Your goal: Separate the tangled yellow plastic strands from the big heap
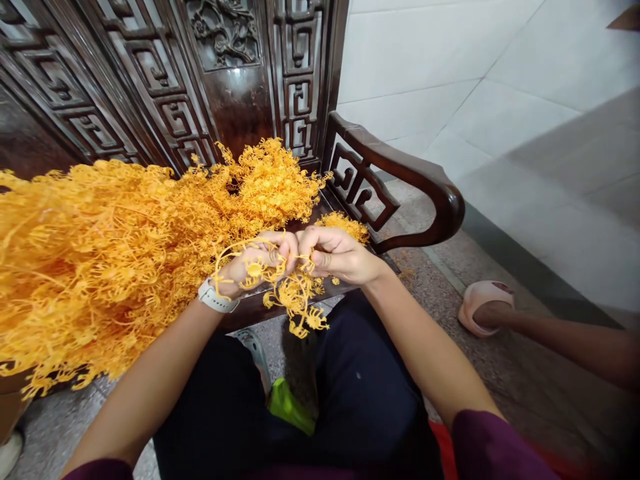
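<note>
Orange sprig (295,300) is seemingly pinched between curled left hand (253,263) and curled right hand (340,255). Orange heap (115,247) is piled on carved armchair (400,160).

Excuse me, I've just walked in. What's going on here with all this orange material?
A seated person is pinching a small tangled tuft of orange-yellow branching sprigs between the left hand and the right hand. A much larger heap of the same sprigs lies on a carved dark wooden bench in front of them. Off to the right, another person's hand rests against a pink object near the floor.
</note>
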`<state>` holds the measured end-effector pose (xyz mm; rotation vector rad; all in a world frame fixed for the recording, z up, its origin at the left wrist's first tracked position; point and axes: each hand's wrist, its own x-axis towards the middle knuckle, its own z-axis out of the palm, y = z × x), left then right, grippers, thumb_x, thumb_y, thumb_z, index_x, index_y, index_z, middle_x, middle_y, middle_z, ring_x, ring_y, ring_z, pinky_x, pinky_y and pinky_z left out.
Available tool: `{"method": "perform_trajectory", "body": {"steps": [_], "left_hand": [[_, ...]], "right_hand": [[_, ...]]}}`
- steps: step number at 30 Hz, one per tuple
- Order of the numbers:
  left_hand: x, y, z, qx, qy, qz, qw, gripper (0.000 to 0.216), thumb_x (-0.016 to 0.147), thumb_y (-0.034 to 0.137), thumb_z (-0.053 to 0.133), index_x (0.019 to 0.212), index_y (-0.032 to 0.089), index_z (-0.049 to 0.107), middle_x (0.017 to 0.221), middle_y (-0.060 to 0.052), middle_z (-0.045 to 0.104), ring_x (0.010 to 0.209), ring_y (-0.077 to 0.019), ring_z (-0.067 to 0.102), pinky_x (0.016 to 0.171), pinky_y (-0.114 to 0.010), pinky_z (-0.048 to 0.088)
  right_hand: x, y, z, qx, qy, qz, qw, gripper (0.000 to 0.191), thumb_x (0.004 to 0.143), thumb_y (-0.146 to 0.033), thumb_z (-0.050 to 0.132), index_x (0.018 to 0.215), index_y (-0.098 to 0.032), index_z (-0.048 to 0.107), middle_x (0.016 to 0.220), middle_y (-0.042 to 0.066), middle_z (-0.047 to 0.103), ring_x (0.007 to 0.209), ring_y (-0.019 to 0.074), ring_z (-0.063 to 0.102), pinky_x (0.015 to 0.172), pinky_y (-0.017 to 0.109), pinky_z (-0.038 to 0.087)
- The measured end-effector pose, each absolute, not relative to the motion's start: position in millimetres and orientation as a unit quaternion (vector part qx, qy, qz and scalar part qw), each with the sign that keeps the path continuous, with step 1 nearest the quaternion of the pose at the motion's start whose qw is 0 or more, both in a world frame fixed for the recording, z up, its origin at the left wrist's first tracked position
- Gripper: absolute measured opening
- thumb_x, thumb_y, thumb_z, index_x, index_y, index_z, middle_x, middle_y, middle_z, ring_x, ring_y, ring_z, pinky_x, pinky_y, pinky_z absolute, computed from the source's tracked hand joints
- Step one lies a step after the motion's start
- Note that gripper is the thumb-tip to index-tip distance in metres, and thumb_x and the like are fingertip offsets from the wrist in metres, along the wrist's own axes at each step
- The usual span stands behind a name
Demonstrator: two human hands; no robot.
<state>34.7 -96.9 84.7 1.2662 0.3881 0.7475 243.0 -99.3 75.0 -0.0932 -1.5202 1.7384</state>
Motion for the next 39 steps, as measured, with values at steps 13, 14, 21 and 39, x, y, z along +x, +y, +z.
{"method": "perform_trajectory", "body": {"steps": [13, 14, 21, 39], "left_hand": [[29, -94, 115, 0.537, 0.226, 0.489, 0.649, 0.041, 0.08, 0.055, 0.088, 0.076, 0.022, 0.065, 0.053, 0.004, 0.043, 0.048, -0.0099, 0.036, 0.047, -0.027, 0.029], [27, -89, 113, 0.545, 0.264, 0.485, 0.631, 0.039, 0.083, 0.054, 0.087, 0.078, 0.021, 0.067, 0.055, 0.003, 0.046, 0.048, -0.01, 0.038, 0.046, -0.027, 0.029], [26, -72, 91, 0.612, 0.402, 0.466, 0.497, 0.045, 0.084, 0.061, 0.083, 0.072, 0.021, 0.067, 0.074, -0.003, 0.059, 0.066, -0.0135, 0.05, 0.058, -0.028, 0.043], [31, -85, 100, 0.753, 0.356, 0.374, 0.408, 0.042, 0.098, 0.054, 0.069, 0.073, 0.019, 0.067, 0.065, 0.0, 0.049, 0.062, -0.0135, 0.04, 0.061, -0.029, 0.036]], "right_hand": [[285, -78, 76, -0.25, -0.589, 0.55, 0.537, 0.024, 0.094, -0.044, 0.074, 0.087, -0.025, 0.061, 0.073, -0.002, 0.053, 0.057, 0.0109, 0.04, 0.052, 0.026, 0.032], [295, -68, 67, -0.342, -0.584, 0.501, 0.538, 0.023, 0.096, -0.043, 0.07, 0.087, -0.025, 0.059, 0.073, -0.002, 0.054, 0.058, 0.0111, 0.039, 0.053, 0.027, 0.031], [354, -25, 2, -0.691, -0.639, 0.189, 0.278, 0.007, 0.087, -0.024, 0.062, 0.083, -0.019, 0.065, 0.072, 0.003, 0.063, 0.073, 0.0198, 0.055, 0.071, 0.033, 0.04], [356, -9, -10, -0.724, -0.592, 0.106, 0.338, 0.02, 0.095, -0.037, 0.064, 0.089, -0.019, 0.071, 0.094, 0.013, 0.078, 0.089, 0.0274, 0.068, 0.089, 0.039, 0.049]]}}
